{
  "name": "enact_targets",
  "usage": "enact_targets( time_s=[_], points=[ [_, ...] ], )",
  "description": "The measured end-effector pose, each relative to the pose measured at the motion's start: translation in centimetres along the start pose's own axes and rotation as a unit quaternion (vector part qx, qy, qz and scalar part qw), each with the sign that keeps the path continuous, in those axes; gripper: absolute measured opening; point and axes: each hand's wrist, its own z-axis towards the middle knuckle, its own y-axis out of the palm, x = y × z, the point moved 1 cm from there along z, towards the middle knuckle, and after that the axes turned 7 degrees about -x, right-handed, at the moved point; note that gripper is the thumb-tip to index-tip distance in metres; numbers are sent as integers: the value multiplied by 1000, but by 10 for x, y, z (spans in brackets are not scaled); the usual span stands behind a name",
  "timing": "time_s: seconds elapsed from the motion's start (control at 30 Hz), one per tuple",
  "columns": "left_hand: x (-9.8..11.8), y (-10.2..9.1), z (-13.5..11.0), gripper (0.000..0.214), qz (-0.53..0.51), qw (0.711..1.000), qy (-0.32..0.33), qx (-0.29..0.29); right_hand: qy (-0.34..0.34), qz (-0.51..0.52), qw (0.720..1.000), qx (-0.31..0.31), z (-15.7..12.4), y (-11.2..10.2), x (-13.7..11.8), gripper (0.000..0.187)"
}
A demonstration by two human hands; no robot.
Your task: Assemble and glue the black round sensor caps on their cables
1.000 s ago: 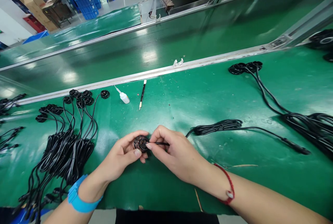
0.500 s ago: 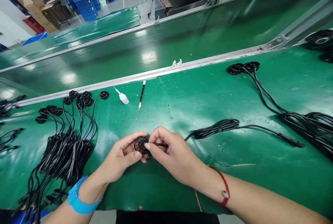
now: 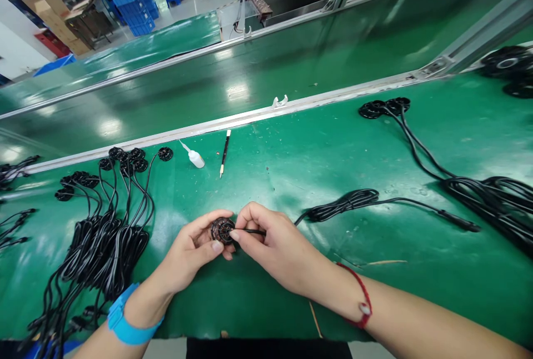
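Note:
My left hand (image 3: 195,245) is closed round the edge of a small round black part (image 3: 221,230) with copper-coloured pieces on its face, which look like coil windings. Thumb and fingers of my right hand (image 3: 270,242) pinch a black cable (image 3: 253,231) close to where it meets the middle of that round part. From behind my right hand the cable runs on to a tied bundle (image 3: 345,206) on the green table, then to a connector end (image 3: 460,220) at the right. My fingertips hide the joint between cable and part.
Several bundled cables with round black ends (image 3: 110,253) lie at the left. More cable bundles (image 3: 478,192) lie at the right. A white dropper bottle (image 3: 195,159) and a black-and-white pen-like tool (image 3: 225,153) rest near the metal rail (image 3: 233,121).
Both hands keep their hold on the round part and cable. The round part has turned slightly, so more of its face shows. The whole view has shifted a little.

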Motion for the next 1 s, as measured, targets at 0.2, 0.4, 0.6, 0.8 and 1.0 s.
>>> enact_targets(
  time_s=[0.2, 0.4, 0.6, 0.8, 1.0],
  points=[
    [1, 2, 0, 41, 15, 1000, 13, 21, 15, -51, 998, 14, 0, -2, -1, 14],
    [1, 1, 1, 45, 16, 1000, -4, 20, 0, -85, 996, 27, -2, 0, -2, 17],
    [3, -1, 1, 46, 16, 1000, -17, -17, -12, -94, 995, 26, -2, 1, 0, 16],
    [2, 2, -1, 44, 4, 1000, -18, -24, 1, -62, 998, 26, -1, 2, 2, 13],
    [3, 3, 0, 41, -5, 1000, 0, -11, -16, -100, 994, 31, -3, 0, -3, 17]
  ],
)
